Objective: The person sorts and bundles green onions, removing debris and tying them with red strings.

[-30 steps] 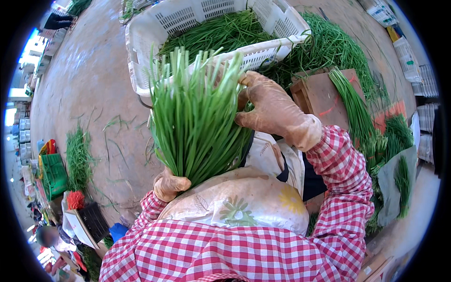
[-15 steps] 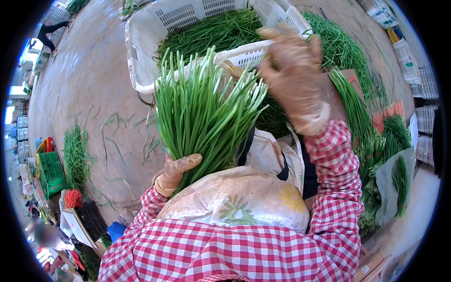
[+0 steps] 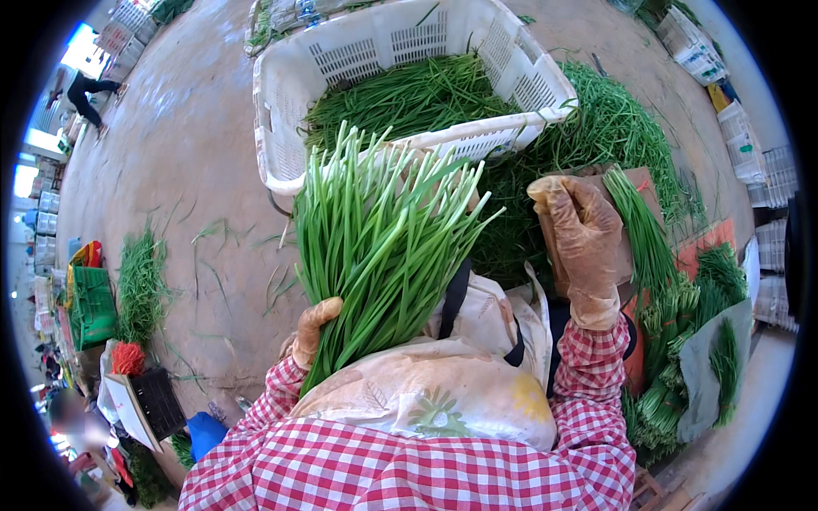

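My left hand [image 3: 313, 330], in a tan rubber glove, grips the base of a thick bunch of green chives [image 3: 375, 243] that fans upward in front of me. My right hand [image 3: 582, 238], also gloved, hangs apart to the right of the bunch with fingers loosely curled and nothing in it, above a brown cardboard piece [image 3: 635, 192]. A white plastic crate [image 3: 294, 111] with more chives stands just beyond the bunch. My apron and red checked sleeves fill the lower view.
Loose chives [image 3: 613, 128] lie heaped right of the crate. Tied bundles [image 3: 673, 400] sit at my right side. On the concrete floor to the left are a chive pile [image 3: 141, 285], a green crate [image 3: 92, 307] and a red ball of string [image 3: 128, 358]. A person [image 3: 89, 89] walks far off.
My right hand left the bunch's tips, rose over the crate, then dropped down to the right. The left hand kept hold of the bunch, which shifted slightly.
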`<state>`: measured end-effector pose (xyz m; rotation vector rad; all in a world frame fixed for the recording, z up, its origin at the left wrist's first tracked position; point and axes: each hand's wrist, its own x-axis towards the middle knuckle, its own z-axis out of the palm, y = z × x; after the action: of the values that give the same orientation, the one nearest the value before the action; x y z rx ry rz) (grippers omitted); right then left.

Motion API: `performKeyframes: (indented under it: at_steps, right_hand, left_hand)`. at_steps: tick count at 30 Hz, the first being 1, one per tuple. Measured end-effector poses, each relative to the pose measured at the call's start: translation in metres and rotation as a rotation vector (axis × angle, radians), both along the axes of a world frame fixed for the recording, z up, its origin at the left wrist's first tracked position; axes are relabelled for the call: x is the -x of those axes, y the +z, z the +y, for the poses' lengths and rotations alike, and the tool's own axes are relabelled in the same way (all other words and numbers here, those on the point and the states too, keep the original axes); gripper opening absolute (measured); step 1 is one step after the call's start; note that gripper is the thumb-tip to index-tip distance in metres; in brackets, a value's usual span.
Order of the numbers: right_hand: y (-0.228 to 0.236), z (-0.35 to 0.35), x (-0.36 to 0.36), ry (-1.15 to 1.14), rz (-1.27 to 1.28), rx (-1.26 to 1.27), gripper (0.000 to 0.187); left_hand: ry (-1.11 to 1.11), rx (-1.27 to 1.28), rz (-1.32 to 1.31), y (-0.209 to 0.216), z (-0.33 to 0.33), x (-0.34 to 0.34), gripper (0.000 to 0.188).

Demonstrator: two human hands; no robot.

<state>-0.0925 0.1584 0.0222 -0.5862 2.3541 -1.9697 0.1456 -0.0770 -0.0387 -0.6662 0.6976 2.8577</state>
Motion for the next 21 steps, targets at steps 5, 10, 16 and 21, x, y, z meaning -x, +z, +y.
performKeyframes:
  at_steps: [5, 10, 16, 21]
  right_hand:
    - [0.002, 0.023, -0.001, 0.076, -0.246, 0.123, 0.020]
    - [0.022, -0.002, -0.010, 0.227, -0.565, 0.095, 0.038]
    - [0.007, -0.026, 0.002, 0.541, -0.709, -0.168, 0.042]
    - [-0.022, -0.027, -0.010, 0.343, -0.027, -0.243, 0.025]
  left_hand:
    - [-0.042, -0.100, 0.072, 0.006, 0.001, 0.002, 0.061]
    - [-0.048, 0.009, 0.015, 0.009, 0.004, -0.001, 0.064]
    - [-0.088, 0.099, -0.007, -0.006, -0.008, -0.016, 0.052]
    - [-0.165, 0.072, -0.021, -0.007, -0.011, -0.016, 0.050]
